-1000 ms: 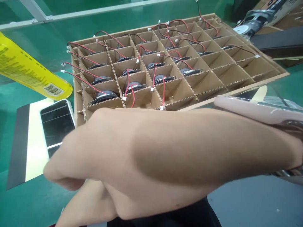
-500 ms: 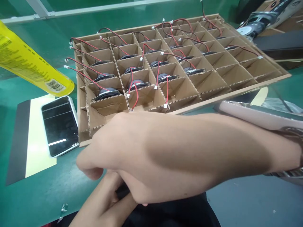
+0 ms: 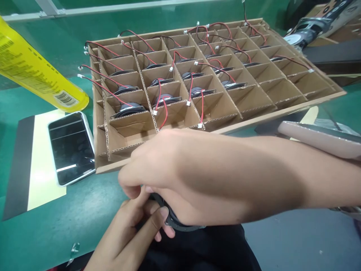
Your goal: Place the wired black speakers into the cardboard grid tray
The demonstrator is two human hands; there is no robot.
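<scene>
Right hand (image 3: 163, 165) shifted rightward near the divided carton (image 3: 113, 166), round black part (image 3: 184, 227) thereby uncovered, its rim gripped by the left hand (image 3: 138, 220), right-hand grip hidden, cannot be told

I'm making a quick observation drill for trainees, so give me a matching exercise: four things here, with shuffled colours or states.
Things:
1. phone
2. cylinder
3. left hand
4. box

Colours or states:
A. gripping a dark round part
B. black with a white edge
C. divided into cells
D. yellow

Pairs: 1-B, 2-D, 3-A, 4-C
</scene>
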